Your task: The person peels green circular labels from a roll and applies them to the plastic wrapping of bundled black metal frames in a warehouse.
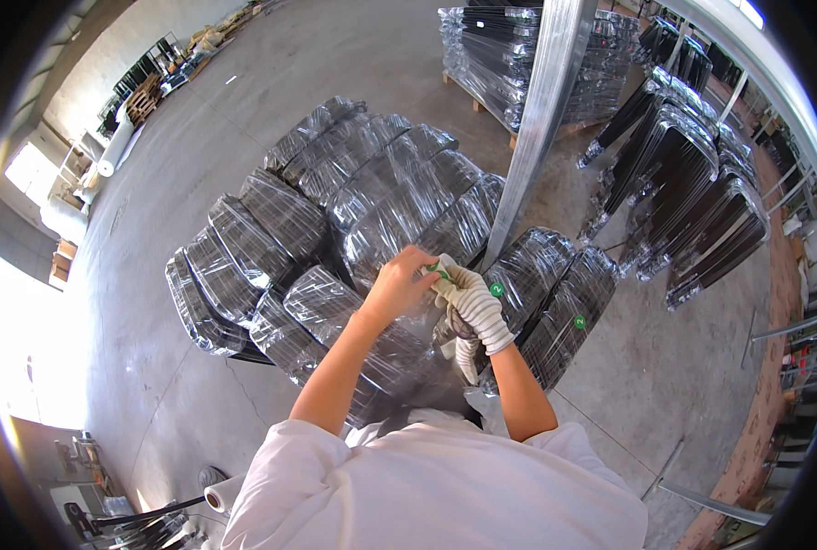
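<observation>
My bare left hand (397, 286) is closed in a pinch at a small green sticker (441, 271). Against it, my right hand (474, 302), in a white knitted glove, has its fingers closed on the same sticker. A loose whitish glove (466, 357) seems to hang below the right hand; how it is held is hidden. Under and around both hands stand bundles of dark wire-like parts in clear stretch film, such as this wrapped bundle (399, 229). One round green sticker (580, 322) is on the bundle at the right, another green sticker (496, 289) beside my right hand.
A metal post (541, 119) rises just beyond my right hand. Farther right, black frames (674, 156) hang in rows, with a wrapped pallet load (491, 64) behind the post. A film roll (220, 498) lies at the lower left, and metal bars (715, 504) at the lower right.
</observation>
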Demonstrator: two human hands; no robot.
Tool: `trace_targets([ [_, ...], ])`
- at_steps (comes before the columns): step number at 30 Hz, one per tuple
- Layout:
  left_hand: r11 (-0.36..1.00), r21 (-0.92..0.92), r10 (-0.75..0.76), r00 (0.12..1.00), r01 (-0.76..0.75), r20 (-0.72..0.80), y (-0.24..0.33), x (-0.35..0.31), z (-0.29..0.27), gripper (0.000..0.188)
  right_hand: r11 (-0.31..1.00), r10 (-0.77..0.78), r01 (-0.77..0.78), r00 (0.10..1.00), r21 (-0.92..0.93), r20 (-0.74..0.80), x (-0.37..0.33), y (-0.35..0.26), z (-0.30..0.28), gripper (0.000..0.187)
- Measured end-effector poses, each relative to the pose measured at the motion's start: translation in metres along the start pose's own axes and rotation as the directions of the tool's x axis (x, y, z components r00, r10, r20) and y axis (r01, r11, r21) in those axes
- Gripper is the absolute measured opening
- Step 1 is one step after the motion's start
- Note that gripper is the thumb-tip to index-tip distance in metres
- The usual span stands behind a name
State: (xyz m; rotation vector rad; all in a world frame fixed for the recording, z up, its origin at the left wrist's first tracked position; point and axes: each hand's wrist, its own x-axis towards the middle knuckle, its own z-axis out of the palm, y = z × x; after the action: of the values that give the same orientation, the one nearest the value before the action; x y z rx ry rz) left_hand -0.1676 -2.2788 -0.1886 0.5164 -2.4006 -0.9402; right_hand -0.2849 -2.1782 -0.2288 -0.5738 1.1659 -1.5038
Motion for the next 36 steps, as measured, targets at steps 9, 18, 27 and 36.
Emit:
trace_targets([
  [9, 0.992, -0.085, -0.098, 0.990, 0.090, -0.099, -0.015, -0.009, 0.015, 0.014, 0.999, 0.012, -0.006, 0.991, 0.047, -0.134, 0.002, 0.023, 0.008, 0.019],
  [18, 0.761, -0.555, -0.345, 0.934, 0.336, 0.093, -0.068, 0.040, 0.024, 0.012, 0.998, 0.016, -0.038, 0.932, -0.053, -0.361, -0.020, 0.019, 0.021, 0.017],
  [27, 0.762, 0.386, 0.539, 0.839, -0.521, 0.067, -0.100, 0.064, 0.070, 0.013, 0.997, -0.081, 0.060, 0.838, -0.056, -0.540, -0.042, 0.023, 0.048, 0.016],
  [36, 0.949, -0.116, 0.307, 0.943, -0.293, 0.127, -0.082, 0.008, 0.005, 0.021, 0.971, -0.135, 0.230, 0.763, 0.070, -0.633, -0.031, 0.043, 0.069, 0.021],
])
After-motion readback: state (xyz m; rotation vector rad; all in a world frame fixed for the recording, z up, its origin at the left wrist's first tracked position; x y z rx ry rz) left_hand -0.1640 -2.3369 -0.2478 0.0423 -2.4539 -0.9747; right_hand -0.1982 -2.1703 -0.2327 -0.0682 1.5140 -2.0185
